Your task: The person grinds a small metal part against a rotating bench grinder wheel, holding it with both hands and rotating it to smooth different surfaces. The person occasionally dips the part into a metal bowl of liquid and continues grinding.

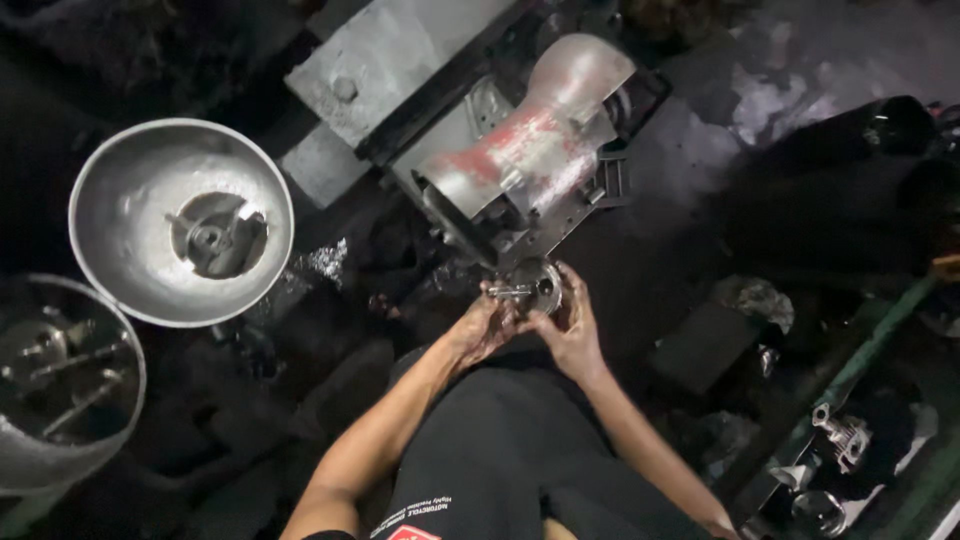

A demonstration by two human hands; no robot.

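Both my hands meet in front of me around a small round metal part (pixel 535 285) with a short pin sticking out to its left. My left hand (pixel 485 325) grips it from the left, fingers dark with grease. Cupping it from the right and below is my right hand (pixel 572 330). Just beyond the part stands a grey metal machine (pixel 520 160) with a curved housing smeared red, mounted on a flat block.
A wide metal bowl (pixel 130 210) holding small metal pieces sits at the left. Below it is a second round container (pixel 30 450) with rods and parts. At the right lie a green bar (pixel 850 370) and more engine parts (pixel 840 435) on the dark, oily floor.
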